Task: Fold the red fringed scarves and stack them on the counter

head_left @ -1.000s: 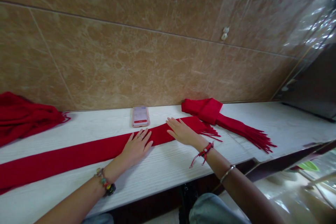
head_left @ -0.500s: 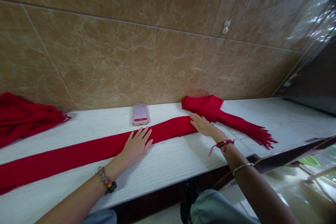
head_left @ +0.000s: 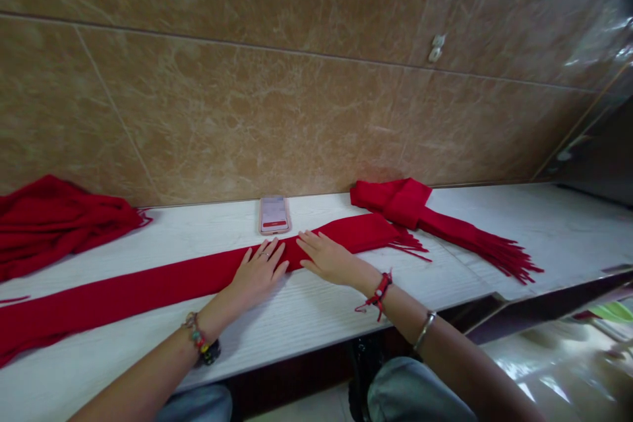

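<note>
Right hand (head_left: 327, 258) has moved nearer the phone (head_left: 275, 216); like the left hand (head_left: 257, 278), it lies flat-open, gripping nothing: press red scarf (head_left: 163, 283) evenly.

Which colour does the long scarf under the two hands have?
The scarf is plain red; it shows best in the head view.

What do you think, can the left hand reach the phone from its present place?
Probably yes: the phone lies on the white tabletop just beyond the left hand, and nothing visible stands between them.
</note>
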Action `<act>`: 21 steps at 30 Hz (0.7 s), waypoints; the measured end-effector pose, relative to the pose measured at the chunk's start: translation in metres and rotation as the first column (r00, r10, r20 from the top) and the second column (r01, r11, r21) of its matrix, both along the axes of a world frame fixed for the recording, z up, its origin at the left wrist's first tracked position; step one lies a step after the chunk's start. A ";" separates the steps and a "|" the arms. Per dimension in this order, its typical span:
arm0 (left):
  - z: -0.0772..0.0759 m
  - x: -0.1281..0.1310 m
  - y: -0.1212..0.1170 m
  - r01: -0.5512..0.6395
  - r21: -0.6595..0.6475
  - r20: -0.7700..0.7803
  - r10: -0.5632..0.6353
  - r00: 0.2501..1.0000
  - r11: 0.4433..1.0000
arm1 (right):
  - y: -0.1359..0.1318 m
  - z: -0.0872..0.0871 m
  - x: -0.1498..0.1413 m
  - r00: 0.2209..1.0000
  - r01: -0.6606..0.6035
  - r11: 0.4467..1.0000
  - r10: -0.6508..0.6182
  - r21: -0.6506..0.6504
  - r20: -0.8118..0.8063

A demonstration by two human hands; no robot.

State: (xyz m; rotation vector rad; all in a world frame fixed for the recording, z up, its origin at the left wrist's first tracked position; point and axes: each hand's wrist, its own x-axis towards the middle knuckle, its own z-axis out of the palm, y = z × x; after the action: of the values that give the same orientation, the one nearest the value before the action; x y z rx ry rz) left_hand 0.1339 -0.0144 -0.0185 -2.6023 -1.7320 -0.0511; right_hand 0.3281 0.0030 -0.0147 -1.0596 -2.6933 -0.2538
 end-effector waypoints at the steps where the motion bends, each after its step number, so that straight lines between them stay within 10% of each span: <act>1: 0.002 -0.008 -0.001 -0.018 -0.021 -0.011 0.017 1.000 1.000 | -0.002 -0.004 -0.006 1.000 -0.017 1.000 0.017 -0.018 0.010; 14: -0.020 -0.190 -0.021 -0.105 0.030 -0.093 0.107 0.990 0.994 | -0.009 -0.002 -0.021 0.995 -0.032 0.998 0.037 -0.048 0.094; 21: 0.013 -0.167 0.008 -0.015 -0.062 0.041 0.017 0.999 0.998 | -0.033 0.024 -0.103 0.963 -0.251 0.967 0.247 0.031 0.109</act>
State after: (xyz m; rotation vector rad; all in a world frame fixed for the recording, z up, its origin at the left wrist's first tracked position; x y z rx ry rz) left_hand -0.0327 -0.0066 -0.0059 -2.6481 -1.7959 -0.0525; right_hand 0.2253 -0.0299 0.0088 -0.7025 -2.8633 -0.3290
